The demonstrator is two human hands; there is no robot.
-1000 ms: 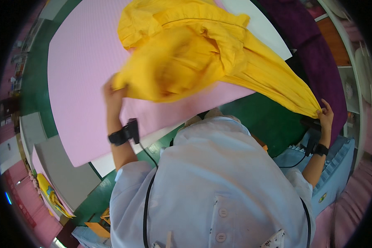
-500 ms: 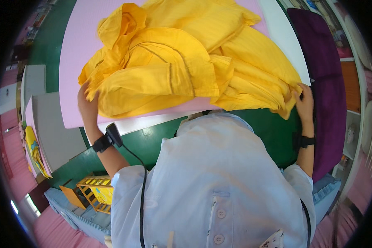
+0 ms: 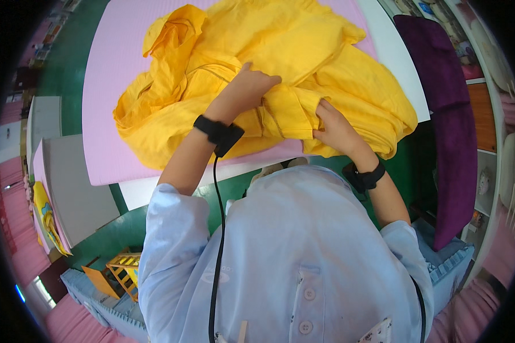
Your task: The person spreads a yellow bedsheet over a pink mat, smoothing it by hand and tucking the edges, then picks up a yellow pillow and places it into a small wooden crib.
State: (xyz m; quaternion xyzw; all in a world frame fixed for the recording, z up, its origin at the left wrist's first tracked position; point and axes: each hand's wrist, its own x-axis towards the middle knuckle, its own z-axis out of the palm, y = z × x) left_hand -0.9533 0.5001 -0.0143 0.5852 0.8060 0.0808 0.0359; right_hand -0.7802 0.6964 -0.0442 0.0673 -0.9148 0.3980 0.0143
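Observation:
A crumpled yellow cloth garment (image 3: 292,48) with stitched seams and a wide hem band covers much of the pink-topped table. My left hand (image 3: 247,91) lies over the middle of it, its fingers curled down onto the cloth and partly hidden. To the right, my right hand (image 3: 336,128) grips a folded edge of the garment near the table's front, fingers tucked behind the fold and thumb in front. Each of my wrists wears a black strap with a small device (image 3: 230,140), and a cable runs down from the left one.
The pink table surface (image 3: 111,103) has a white board edge (image 3: 395,63) showing at its right. A dark purple padded panel (image 3: 455,131) stands at the right beside shelves. Low on the left are a grey table (image 3: 83,188), a wooden rack (image 3: 123,271) and a blue bench.
Both hands have moved inward from the garment's outer ends to its middle. The cloth's left and right ends have been let go, and the central hem is now bunched between my hands.

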